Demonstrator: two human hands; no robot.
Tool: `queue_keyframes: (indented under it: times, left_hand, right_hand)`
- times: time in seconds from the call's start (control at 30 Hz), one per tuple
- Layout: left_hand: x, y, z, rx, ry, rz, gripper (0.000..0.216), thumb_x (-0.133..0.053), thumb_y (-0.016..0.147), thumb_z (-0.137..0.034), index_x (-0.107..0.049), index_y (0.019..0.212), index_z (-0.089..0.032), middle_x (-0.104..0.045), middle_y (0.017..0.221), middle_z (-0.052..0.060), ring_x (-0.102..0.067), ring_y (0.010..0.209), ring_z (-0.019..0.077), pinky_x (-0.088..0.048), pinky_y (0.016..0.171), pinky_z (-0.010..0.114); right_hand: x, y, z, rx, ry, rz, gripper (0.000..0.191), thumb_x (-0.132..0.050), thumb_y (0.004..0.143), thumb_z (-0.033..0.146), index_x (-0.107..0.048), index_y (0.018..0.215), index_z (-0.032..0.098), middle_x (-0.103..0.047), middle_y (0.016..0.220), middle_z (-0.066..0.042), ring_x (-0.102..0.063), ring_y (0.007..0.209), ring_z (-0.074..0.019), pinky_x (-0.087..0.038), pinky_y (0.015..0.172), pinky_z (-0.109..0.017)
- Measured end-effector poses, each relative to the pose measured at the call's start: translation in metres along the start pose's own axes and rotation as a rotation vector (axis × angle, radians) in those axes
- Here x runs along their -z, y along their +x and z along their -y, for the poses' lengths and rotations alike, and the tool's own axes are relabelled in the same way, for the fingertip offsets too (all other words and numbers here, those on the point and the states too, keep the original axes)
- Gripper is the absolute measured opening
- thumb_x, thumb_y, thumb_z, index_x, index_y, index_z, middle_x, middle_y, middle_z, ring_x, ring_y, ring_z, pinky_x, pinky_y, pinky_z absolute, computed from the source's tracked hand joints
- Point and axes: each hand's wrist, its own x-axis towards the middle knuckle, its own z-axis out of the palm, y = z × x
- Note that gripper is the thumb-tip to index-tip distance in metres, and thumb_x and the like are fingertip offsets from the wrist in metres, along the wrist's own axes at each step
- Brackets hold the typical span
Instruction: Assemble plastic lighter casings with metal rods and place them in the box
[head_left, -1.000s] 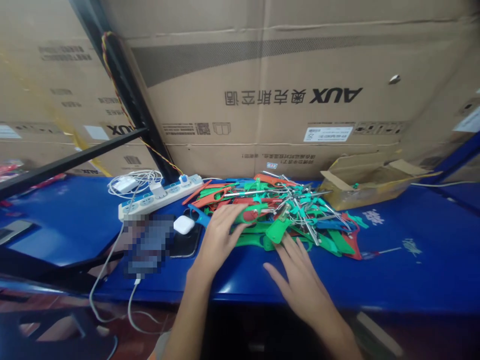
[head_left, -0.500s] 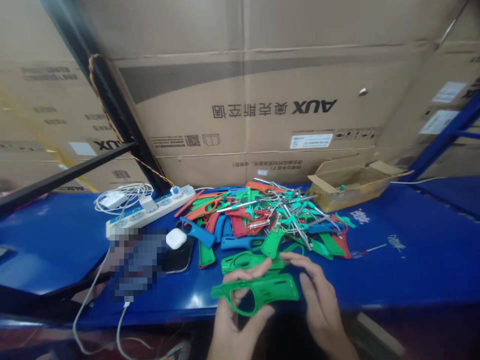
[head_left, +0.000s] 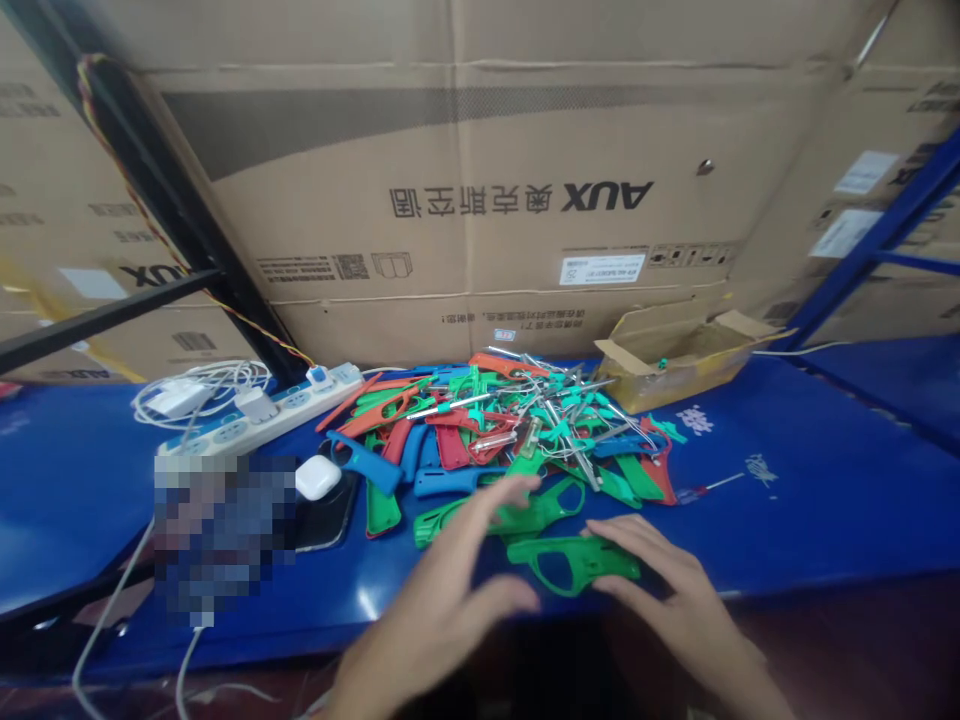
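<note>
Above the table's front edge, my right hand (head_left: 667, 575) pinches a green lighter shell (head_left: 562, 562) by its handle end, thumb below and fingers on top. The shell lies level, its oval opening towards the left. My left hand (head_left: 457, 575) is apart from it, thumb and fingers spread and holding nothing. Behind the left fingers, another green lighter shell (head_left: 551, 505) rests on the table, partly covered by them. Just beyond lies a heap of red, blue and green lighter shells (head_left: 450, 480) mixed with metal rods and turquoise parts (head_left: 559, 430).
A small open cardboard box (head_left: 675, 365) stands behind the heap on the right. A screwdriver (head_left: 712, 488) lies nearby. To the left are a power strip (head_left: 262, 415) with cables, a white earbud case (head_left: 317, 478) and a black phone (head_left: 330, 520). Large cartons (head_left: 450, 130) wall the back.
The green lighter shell has passed from my left hand to my right, which has closed on its handle end. My left hand has let go and opened. The view has shifted rightward.
</note>
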Motion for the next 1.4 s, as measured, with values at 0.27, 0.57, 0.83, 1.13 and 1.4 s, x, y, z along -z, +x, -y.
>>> queue_keyframes:
  times: [0.27, 0.57, 0.83, 1.13, 1.4]
  left_hand:
    - [0.038, 0.087, -0.011, -0.329, 0.345, -0.051, 0.020, -0.051, 0.107, -0.027, -0.065, 0.121, -0.023, -0.071, 0.120, 0.004, -0.064, 0.114, 0.0201, -0.049, 0.105, 0.039]
    - [-0.040, 0.151, -0.001, -0.609, 0.977, 0.367, 0.018, -0.066, 0.088, -0.005, -0.075, 0.101, -0.014, -0.069, 0.115, 0.013, -0.058, 0.120, 0.0327, -0.043, 0.099, 0.044]
    - [-0.015, 0.158, 0.003, -0.498, 0.993, 0.248, 0.027, -0.045, 0.106, -0.020, -0.066, 0.121, -0.013, -0.069, 0.119, 0.012, -0.061, 0.114, 0.0279, -0.043, 0.099, 0.041]
    - [0.004, 0.175, 0.010, -0.433, 1.065, 0.297, 0.031, -0.048, 0.098, -0.005, -0.073, 0.113, -0.017, -0.072, 0.116, 0.012, -0.056, 0.116, 0.0302, -0.040, 0.098, 0.043]
    - [0.014, 0.194, -0.004, -0.409, 1.072, 0.427, 0.013, -0.068, 0.097, -0.026, -0.076, 0.095, -0.017, -0.075, 0.102, 0.009, -0.055, 0.109, 0.0299, -0.037, 0.100, 0.044]
  right_hand:
    - [0.003, 0.010, -0.005, 0.045, -0.120, 0.268, 0.029, -0.068, 0.096, 0.044, -0.073, 0.124, 0.036, -0.071, 0.122, -0.004, -0.067, 0.115, -0.0238, -0.057, 0.099, -0.042]
    - [0.003, 0.014, 0.007, 0.026, -0.189, 0.291, 0.027, -0.068, 0.096, 0.039, -0.071, 0.123, 0.033, -0.069, 0.124, -0.005, -0.065, 0.116, -0.0241, -0.054, 0.101, -0.041]
    - [0.000, 0.013, 0.003, 0.030, -0.173, 0.283, 0.027, -0.072, 0.094, 0.036, -0.071, 0.121, 0.034, -0.068, 0.124, -0.004, -0.064, 0.117, -0.0236, -0.052, 0.103, -0.041]
    - [-0.002, 0.014, 0.003, 0.041, -0.191, 0.247, 0.025, -0.072, 0.094, 0.037, -0.071, 0.119, 0.033, -0.069, 0.124, -0.004, -0.065, 0.117, -0.0237, -0.054, 0.099, -0.040]
    - [-0.001, 0.014, 0.004, -0.029, -0.158, 0.301, 0.027, -0.070, 0.095, 0.040, -0.069, 0.122, 0.034, -0.067, 0.129, -0.003, -0.061, 0.122, -0.0244, -0.050, 0.104, -0.043]
